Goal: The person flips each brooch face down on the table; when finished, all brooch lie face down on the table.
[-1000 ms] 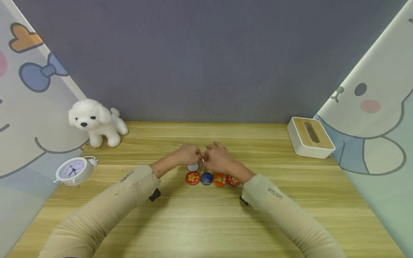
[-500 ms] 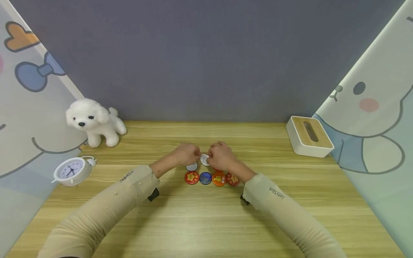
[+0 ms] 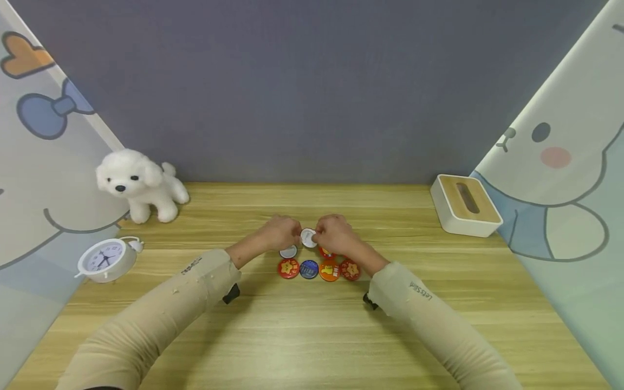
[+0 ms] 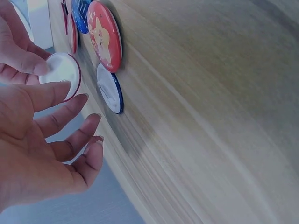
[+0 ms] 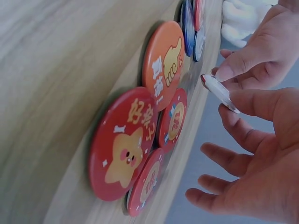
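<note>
White and round, the back of one badge is facing up near the centre of the head picture, and a thin red rim is showing along its edge. The left hand is pinching this badge at its left side between thumb and finger, while its other fingers are bending loosely. The right hand is pinching the opposite side in the same manner, and its remaining fingers are standing apart from one another. Between the two hands, the badge is being held above the wood-grain table. Just below the left hand in the frame, a second badge is lying with its white back up; its rim is appearing blue in the left wrist picture. Lower in the centre, four badges are lying face up in a row: a red star badge, a blue badge, an orange badge with a yellow thumbs-up, and another red star badge. The right wrist picture is also showing two red badges with yellow centres, one near the orange badge and one beside the star. At the left of the head picture, a white plush dog is standing above a white alarm clock. At the right, a white tissue box with a wooden top is resting. Beige sleeves are covering both forearms.
</note>
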Tool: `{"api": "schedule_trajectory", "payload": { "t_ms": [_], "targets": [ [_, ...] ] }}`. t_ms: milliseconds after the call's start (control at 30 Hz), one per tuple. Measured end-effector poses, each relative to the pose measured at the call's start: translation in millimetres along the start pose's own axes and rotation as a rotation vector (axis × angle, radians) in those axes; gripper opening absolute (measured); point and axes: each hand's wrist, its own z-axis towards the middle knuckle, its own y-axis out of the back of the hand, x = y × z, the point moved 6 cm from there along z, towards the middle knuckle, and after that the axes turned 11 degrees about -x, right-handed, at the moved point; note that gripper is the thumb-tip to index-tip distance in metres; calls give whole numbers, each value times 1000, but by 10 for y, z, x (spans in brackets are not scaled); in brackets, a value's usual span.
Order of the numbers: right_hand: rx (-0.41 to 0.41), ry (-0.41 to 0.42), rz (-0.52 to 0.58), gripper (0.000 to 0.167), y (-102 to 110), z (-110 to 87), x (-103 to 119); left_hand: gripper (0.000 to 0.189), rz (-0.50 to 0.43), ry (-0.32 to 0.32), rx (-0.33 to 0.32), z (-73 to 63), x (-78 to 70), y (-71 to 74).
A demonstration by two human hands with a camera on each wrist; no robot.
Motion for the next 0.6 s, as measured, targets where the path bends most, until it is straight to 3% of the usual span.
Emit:
{"api": "schedule_trajectory", "payload": {
  "t_ms": [133,367,600],
  "targets": [
    [14,-16,1,15,3,3,-17,19,-19,0,-13,-3,20,6],
    [79,-12,-51,27,-13,1,-26,14,-45,-75,-82,-9,-28,84],
    [40,7,-80,10,2,4,-17,12,3,-123,-81,-30,-69,115]
  ]
}}
